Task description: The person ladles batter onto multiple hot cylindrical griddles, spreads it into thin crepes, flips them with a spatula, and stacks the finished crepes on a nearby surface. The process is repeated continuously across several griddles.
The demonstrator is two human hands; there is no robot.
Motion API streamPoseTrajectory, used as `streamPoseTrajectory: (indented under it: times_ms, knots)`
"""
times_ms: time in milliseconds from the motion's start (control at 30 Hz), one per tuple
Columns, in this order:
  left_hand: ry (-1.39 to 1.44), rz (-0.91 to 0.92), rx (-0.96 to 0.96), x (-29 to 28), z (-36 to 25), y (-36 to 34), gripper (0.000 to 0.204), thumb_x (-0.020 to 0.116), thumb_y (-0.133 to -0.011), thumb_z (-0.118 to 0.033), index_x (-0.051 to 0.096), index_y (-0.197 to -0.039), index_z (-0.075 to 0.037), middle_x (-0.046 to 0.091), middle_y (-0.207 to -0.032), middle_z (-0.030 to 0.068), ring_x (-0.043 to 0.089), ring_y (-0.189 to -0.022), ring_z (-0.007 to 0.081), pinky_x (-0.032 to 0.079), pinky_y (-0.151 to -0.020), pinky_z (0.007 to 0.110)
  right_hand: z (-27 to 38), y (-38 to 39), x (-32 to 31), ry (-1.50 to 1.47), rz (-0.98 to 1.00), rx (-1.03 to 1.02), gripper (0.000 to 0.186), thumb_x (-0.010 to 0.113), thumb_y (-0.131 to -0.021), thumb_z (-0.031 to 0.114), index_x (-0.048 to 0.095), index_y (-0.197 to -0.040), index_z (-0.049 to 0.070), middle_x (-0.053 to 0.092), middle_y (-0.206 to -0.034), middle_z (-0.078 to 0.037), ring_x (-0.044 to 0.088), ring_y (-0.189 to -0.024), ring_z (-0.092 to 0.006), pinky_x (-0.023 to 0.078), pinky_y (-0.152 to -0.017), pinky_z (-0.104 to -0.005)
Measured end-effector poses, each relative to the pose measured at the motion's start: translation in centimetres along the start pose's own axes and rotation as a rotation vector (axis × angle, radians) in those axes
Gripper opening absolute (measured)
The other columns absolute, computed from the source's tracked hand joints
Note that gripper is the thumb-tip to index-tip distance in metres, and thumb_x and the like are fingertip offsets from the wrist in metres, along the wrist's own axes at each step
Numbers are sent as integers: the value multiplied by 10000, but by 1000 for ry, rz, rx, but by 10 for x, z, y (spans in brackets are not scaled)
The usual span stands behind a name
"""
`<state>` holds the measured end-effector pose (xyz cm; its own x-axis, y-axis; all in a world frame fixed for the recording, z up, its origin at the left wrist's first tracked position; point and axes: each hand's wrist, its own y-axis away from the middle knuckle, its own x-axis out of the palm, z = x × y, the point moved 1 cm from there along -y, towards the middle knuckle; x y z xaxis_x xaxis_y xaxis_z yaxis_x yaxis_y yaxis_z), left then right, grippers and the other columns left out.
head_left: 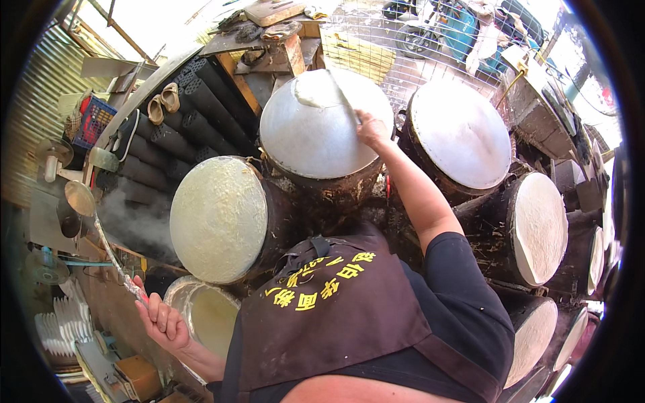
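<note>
My right hand (373,131) reaches far forward, closed around a long thin scraper (341,94). The scraper lies across a round silver metal plate (316,144) on top of a dark drum. A patch of wet white batter (317,89) covers the plate's far part, beside the blade. At the lower left, my left hand (168,322) is closed around the long batter-smeared handle of a ladle (80,199). The ladle's round bowl points away to the far left. Close to that hand stands a metal pot (215,316) with pale liquid inside, partly hidden by my apron.
A plate coated in pale batter (218,218) tops the drum at left, with steam beside it. A bare silver plate (460,134) is at right, and coated plates (539,228) continue down that side. Black perforated cylinders (195,127) are stacked at left under shoes (163,104).
</note>
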<state>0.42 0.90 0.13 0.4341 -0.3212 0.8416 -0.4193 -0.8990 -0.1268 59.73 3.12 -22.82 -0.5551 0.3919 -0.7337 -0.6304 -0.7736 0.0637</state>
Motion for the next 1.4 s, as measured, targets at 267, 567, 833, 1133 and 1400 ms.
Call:
streamPoseTrajectory:
  times_ms: [267,567,833,1133,1400]
  knots:
    - [-53,-2,77,29,23,21,499,367,-1035,-179,173,-1474,-45,332,-695,17,262,-432,38,278,-263,161,48,40,-35,-59,300,-82,532,462,-872,6,480,-1374,182,602,-1264,-86,628,-1028,-230,491,-959,-310]
    - [-83,-119,170,67,56,40,525,339,-1045,-264,124,-1493,-93,343,-692,18,268,-418,49,254,-267,175,-6,-5,-8,-136,323,-372,575,484,-814,-37,521,-1342,188,638,-1181,-158,632,-1006,-306,512,-903,-382]
    - [-99,-176,212,89,78,53,526,372,-1038,-250,162,-1481,-58,350,-693,23,291,-423,52,269,-266,173,4,-60,-66,-104,301,-291,573,487,-778,-75,566,-1298,154,646,-1165,-172,651,-999,-250,520,-893,-358]
    - [-104,-224,269,108,95,72,557,369,-1038,-263,111,-1500,-88,353,-689,26,303,-422,58,286,-274,179,-14,-58,-72,-58,407,-396,498,534,-786,-62,613,-1228,152,597,-1044,-162,629,-922,-272,532,-830,-377]
    - [-132,-210,280,109,102,85,557,358,-1040,-276,110,-1500,-84,357,-679,28,301,-412,60,286,-274,180,-28,-48,-85,-1,498,-658,449,506,-771,-90,671,-1124,133,635,-1048,-132,592,-1030,-268,478,-919,-384]
